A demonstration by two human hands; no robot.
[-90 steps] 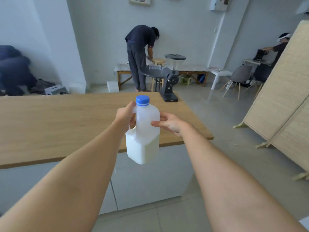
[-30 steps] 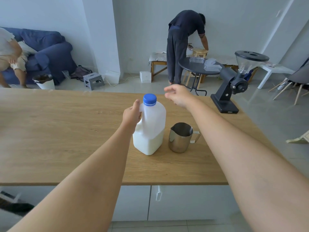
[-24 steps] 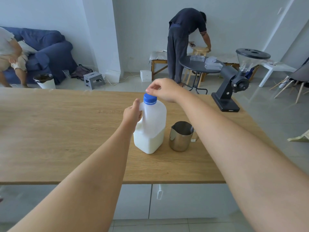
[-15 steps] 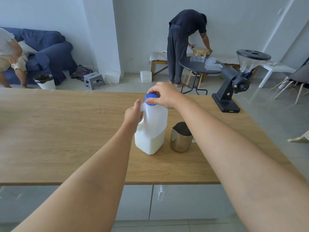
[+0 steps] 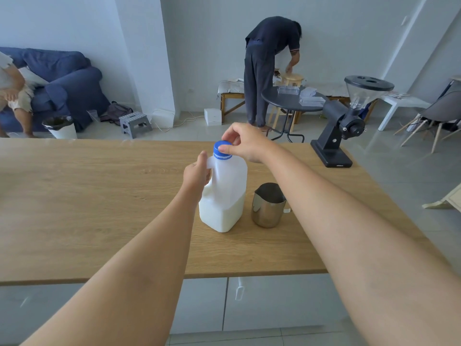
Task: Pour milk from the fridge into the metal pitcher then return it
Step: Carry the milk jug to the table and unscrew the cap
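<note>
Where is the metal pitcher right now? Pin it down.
The metal pitcher stands on the wooden table, just right of the milk jug and partly behind the right forearm.

— On the table (image 5: pixel 99 196)?
— Milk jug (image 5: pixel 224 196) near the middle, upright; metal pitcher (image 5: pixel 268 206) just right of it, apart.
— Hands?
— Left hand (image 5: pixel 197 174) at the jug's left side, on the handle; right hand (image 5: pixel 243 143) over the cap (image 5: pixel 222 149).
— Farther back?
— Grinder (image 5: pixel 346 126) at the far right corner. Round table (image 5: pixel 291 102) behind that, on the floor.
</note>
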